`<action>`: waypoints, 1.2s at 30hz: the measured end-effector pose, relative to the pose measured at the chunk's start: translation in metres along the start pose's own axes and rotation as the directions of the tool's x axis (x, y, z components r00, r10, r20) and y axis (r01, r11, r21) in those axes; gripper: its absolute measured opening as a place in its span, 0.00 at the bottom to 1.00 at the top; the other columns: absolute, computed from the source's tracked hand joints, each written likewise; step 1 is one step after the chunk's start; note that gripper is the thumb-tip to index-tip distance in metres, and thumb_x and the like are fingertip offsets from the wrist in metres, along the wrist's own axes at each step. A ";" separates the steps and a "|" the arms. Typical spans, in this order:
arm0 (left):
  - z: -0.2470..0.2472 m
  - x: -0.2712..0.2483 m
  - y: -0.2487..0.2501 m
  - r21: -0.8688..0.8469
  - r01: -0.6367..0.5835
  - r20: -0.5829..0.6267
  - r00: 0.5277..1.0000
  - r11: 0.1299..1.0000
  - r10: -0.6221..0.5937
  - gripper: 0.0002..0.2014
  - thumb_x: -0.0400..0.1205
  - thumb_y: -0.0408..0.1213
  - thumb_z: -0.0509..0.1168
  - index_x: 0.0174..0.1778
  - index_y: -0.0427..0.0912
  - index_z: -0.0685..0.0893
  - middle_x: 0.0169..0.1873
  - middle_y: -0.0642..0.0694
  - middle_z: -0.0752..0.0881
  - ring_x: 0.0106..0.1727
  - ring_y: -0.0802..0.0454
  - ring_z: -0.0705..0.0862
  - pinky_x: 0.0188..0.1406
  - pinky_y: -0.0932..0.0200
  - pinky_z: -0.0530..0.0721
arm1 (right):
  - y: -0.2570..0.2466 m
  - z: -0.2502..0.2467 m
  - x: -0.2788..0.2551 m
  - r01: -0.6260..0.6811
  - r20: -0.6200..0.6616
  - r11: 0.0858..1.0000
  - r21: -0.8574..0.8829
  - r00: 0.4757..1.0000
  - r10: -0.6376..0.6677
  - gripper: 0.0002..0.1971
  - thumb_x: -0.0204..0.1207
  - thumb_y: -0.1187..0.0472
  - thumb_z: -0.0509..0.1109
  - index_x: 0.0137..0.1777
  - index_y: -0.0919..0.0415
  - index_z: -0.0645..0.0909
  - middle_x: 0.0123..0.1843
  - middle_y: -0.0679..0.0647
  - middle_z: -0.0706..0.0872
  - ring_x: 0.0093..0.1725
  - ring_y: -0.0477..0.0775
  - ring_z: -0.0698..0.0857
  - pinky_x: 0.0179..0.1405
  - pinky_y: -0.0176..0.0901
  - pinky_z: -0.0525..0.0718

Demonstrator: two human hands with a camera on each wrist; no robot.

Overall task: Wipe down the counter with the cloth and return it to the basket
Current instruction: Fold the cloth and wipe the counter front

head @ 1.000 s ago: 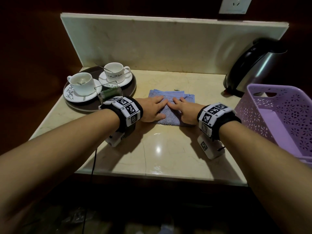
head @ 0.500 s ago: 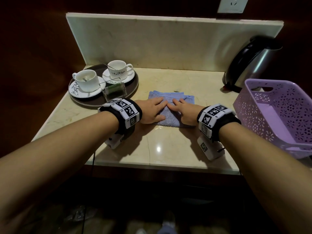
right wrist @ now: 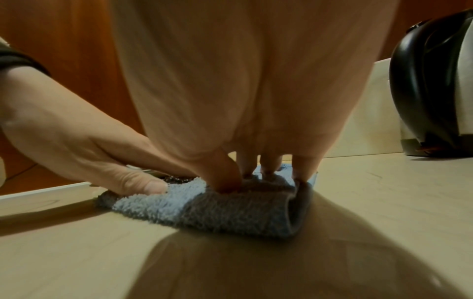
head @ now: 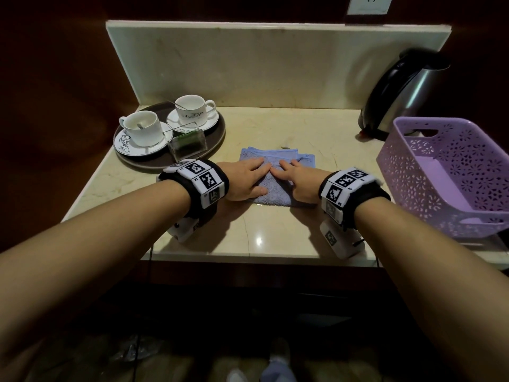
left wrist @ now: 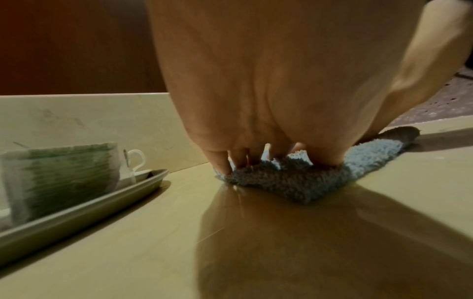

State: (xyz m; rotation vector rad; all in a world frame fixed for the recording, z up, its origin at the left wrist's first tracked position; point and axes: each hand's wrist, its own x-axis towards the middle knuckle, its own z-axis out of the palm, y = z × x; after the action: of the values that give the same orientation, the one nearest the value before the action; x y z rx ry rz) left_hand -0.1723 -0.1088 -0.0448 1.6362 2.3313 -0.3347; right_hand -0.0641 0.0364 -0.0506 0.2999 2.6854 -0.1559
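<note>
Both hands, left hand [head: 245, 179] and right hand [head: 298, 180], press flat-fingered on the cloth [head: 275, 186] on the surface [head: 275, 232]; basket [head: 429, 194] lies rightward, seemingly nearer the right hand.

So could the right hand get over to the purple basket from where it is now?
Probably yes. The right hand lies flat on the blue cloth, and the purple basket sits just to its right on the counter, open side up. Nothing stands between them; the kettle is farther back.
</note>
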 end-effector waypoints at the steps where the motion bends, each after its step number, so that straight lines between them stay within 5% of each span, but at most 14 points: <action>1: 0.000 -0.001 0.000 0.003 -0.001 0.001 1.000 1.000 0.001 0.36 0.88 0.56 0.50 0.87 0.43 0.45 0.86 0.45 0.49 0.85 0.46 0.55 0.82 0.47 0.60 | -0.001 0.000 -0.001 0.000 -0.002 1.000 -0.001 1.000 0.000 0.38 0.81 0.69 0.57 0.87 0.50 0.45 0.87 0.58 0.49 0.85 0.65 0.50 0.78 0.67 0.64; 26: 0.008 -0.042 0.001 0.014 -0.083 0.024 0.996 0.996 0.083 0.35 0.89 0.53 0.52 0.87 0.43 0.45 0.85 0.45 0.50 0.84 0.47 0.56 0.79 0.53 0.60 | -0.037 0.010 -0.033 0.005 -0.013 0.997 -0.076 1.000 -0.006 0.34 0.82 0.66 0.58 0.86 0.53 0.51 0.84 0.61 0.58 0.81 0.65 0.61 0.74 0.63 0.71; 30: 0.004 -0.047 0.002 -0.011 -0.047 -0.106 0.993 0.999 0.046 0.31 0.85 0.56 0.58 0.83 0.47 0.62 0.78 0.46 0.66 0.75 0.45 0.72 0.65 0.46 0.78 | -0.034 0.007 -0.039 0.044 -0.045 0.993 -0.106 0.998 -0.049 0.28 0.84 0.63 0.58 0.83 0.55 0.59 0.79 0.62 0.67 0.75 0.67 0.70 0.67 0.59 0.76; 33: 0.000 -0.055 0.010 -0.019 0.019 -0.257 0.966 1.000 -0.023 0.21 0.82 0.57 0.60 0.66 0.50 0.79 0.62 0.47 0.80 0.59 0.46 0.80 0.49 0.48 0.83 | -0.028 0.003 -0.041 0.076 -0.112 0.996 -0.049 0.990 -0.081 0.22 0.85 0.58 0.58 0.79 0.56 0.67 0.69 0.61 0.75 0.65 0.67 0.78 0.54 0.51 0.77; 36: 0.008 -0.058 0.020 -0.008 0.067 -0.296 0.953 0.998 -0.067 0.17 0.81 0.57 0.61 0.57 0.52 0.83 0.53 0.49 0.80 0.51 0.47 0.82 0.37 0.54 0.77 | -0.021 0.001 -0.039 0.010 -0.116 0.999 -0.048 0.993 -0.015 0.28 0.82 0.53 0.63 0.80 0.55 0.64 0.72 0.64 0.71 0.71 0.67 0.72 0.66 0.56 0.75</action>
State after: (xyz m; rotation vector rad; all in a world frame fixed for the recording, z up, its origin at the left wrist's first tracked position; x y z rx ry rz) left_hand -0.1335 -0.1555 -0.0322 1.7130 2.6081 -0.1096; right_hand -0.0341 0.0083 -0.0331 0.2862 2.8019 -0.0812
